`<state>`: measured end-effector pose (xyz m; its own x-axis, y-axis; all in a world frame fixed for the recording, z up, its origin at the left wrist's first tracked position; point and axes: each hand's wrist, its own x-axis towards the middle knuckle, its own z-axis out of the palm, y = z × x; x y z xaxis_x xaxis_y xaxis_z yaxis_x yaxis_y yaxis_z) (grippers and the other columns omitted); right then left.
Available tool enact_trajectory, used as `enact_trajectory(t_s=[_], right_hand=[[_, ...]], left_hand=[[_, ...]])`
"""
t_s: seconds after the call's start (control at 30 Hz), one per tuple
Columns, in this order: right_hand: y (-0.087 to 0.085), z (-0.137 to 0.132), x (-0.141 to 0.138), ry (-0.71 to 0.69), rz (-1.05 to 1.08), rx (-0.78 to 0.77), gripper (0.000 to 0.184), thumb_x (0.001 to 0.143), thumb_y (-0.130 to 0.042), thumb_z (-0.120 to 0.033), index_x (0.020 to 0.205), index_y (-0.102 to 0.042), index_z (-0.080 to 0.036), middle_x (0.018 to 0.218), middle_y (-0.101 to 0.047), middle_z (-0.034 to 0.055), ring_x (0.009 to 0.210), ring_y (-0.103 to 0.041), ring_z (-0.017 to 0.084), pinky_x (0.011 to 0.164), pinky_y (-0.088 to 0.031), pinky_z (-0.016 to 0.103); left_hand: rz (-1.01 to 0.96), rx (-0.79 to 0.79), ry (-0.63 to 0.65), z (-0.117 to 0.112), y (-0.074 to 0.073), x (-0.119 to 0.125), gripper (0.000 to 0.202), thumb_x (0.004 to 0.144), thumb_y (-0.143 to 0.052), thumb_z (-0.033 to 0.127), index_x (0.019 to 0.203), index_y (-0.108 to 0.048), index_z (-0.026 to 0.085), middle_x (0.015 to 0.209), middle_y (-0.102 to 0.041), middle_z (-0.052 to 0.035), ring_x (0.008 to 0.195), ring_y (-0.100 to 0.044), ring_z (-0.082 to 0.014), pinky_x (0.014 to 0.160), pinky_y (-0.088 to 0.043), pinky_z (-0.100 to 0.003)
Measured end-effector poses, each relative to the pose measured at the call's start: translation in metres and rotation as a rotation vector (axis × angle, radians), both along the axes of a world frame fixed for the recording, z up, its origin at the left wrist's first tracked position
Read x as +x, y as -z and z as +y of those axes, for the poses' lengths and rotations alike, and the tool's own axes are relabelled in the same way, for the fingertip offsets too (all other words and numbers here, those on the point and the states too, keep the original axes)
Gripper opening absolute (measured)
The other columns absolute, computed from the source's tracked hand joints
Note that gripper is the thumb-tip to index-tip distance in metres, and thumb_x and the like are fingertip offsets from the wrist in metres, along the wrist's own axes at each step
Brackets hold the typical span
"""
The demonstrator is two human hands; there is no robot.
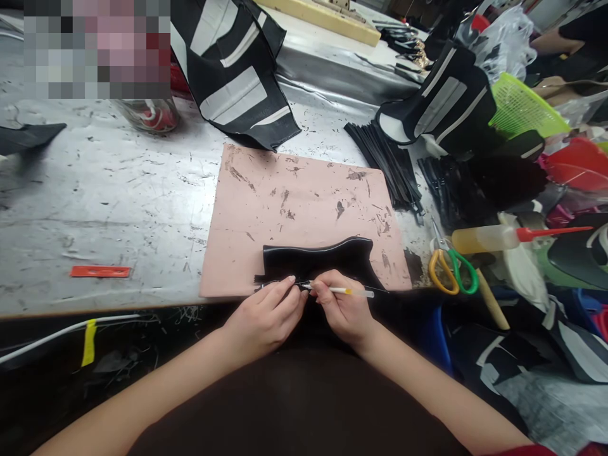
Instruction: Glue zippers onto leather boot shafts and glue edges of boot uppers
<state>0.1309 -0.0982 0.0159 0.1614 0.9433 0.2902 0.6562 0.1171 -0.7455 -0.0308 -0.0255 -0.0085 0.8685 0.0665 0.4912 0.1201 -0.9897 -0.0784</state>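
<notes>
A black leather piece with a wavy far edge lies near the front of a worn pink mat. My left hand is closed at the piece's near edge, thumb and fingers pinching it by a narrow black strip. In my right hand is a slim white pen-like tool with a yellow band and a clear end. Its tip points left and meets the edge beside my left fingertips. The exact contact is too small to make out, and the piece's lower part hangs in shadow.
Orange-and-green scissors, a glue bottle and black strips sit at the right. Black panels with white patches stand behind the mat. An orange blade holder lies left; a green basket is back right.
</notes>
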Motion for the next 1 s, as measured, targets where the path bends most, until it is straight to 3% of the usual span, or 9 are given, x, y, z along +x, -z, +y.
enact_trajectory(t_s=[0.27, 0.53, 1.0], right_hand=[[-0.001, -0.004, 0.001, 0.006, 0.033, 0.011, 0.014, 0.086, -0.044, -0.017, 0.075, -0.053, -0.019, 0.063, -0.057, 0.0003, 0.052, -0.054, 0.01, 0.051, -0.046, 0.023], [-0.001, -0.025, 0.012, 0.162, 0.119, -0.015, 0.013, 0.086, -0.044, -0.016, 0.08, -0.056, -0.019, 0.067, -0.057, -0.0004, 0.055, -0.055, 0.01, 0.052, -0.047, 0.023], [0.009, -0.021, 0.013, 0.155, 0.094, -0.043, 0.012, 0.086, -0.045, -0.019, 0.081, -0.056, -0.019, 0.07, -0.06, 0.0009, 0.059, -0.058, 0.012, 0.057, -0.049, 0.025]], left_hand=[[-0.004, 0.006, 0.001, 0.0, -0.001, 0.0, 0.027, 0.084, -0.043, 0.007, 0.105, -0.059, 0.006, 0.099, -0.066, -0.0088, 0.099, -0.06, -0.0242, 0.081, -0.05, -0.032], [0.002, -0.021, 0.002, 0.001, -0.005, 0.001, 0.03, 0.082, -0.04, 0.004, 0.105, -0.06, 0.007, 0.098, -0.066, -0.0092, 0.098, -0.06, -0.0252, 0.078, -0.051, -0.033], [-0.001, 0.001, 0.007, 0.002, -0.006, 0.002, 0.031, 0.082, -0.039, 0.003, 0.104, -0.061, 0.008, 0.097, -0.066, -0.009, 0.097, -0.061, -0.0246, 0.077, -0.051, -0.032]])
